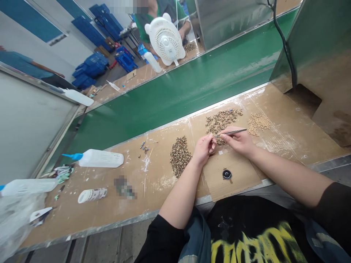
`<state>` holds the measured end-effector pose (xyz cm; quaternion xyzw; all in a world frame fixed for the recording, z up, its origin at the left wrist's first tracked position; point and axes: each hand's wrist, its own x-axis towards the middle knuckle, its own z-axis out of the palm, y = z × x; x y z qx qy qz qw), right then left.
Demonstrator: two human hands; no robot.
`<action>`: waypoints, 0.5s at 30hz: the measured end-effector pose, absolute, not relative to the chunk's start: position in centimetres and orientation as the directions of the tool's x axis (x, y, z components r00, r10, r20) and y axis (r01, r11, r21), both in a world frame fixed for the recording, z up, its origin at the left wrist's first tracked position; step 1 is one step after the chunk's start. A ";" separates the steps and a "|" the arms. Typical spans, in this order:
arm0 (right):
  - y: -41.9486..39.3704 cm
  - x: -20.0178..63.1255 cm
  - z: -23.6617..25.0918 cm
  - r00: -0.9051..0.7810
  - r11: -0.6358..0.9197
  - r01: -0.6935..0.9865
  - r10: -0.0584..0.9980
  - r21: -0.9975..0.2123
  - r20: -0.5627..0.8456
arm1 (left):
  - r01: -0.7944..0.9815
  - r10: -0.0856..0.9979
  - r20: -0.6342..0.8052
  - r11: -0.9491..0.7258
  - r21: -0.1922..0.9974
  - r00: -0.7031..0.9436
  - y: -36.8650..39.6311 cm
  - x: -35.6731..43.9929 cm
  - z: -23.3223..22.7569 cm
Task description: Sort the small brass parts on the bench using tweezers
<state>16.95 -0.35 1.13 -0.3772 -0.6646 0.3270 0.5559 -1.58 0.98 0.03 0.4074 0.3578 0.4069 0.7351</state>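
Note:
Tweezers [234, 132] are pinched in my right hand [240, 141], their tip pointing left toward my other hand. My left hand [203, 149] has its fingers closed near that tip; what it pinches is too small to make out. Just behind both hands spreads a loose pile of small brass-coloured parts [226, 118]. Left of my left hand is a denser pile of similar brass-coloured parts [180, 157]. Small beige beads [259, 123] lie to the right of my right hand. In front of me, a round black disc [227, 174] rests on a cardboard sheet [219, 188].
White squeeze bottles [101, 158] lie on the left of the table, near a white cylindrical container [92, 195] and a plastic bag [16, 223]. A green belt [164, 98] runs behind. Across it stand a white fan [166, 40] and a person [186, 27]. A black cable [287, 47] hangs right.

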 end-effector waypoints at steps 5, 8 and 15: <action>-0.3 16.9 1.0 -0.090 0.491 0.152 0.871 -0.858 0.482 | -0.301 0.890 -0.207 0.344 0.889 0.406 1.0 -1.5 0.2; -0.2 16.9 0.9 -0.090 0.487 0.152 0.874 -0.860 0.478 | -0.305 0.890 -0.209 0.347 0.887 0.404 1.0 -1.5 0.2; -0.2 17.0 0.8 -0.090 0.507 0.142 0.862 -0.850 0.499 | -0.318 0.887 -0.216 0.360 0.877 0.408 0.9 -1.4 0.3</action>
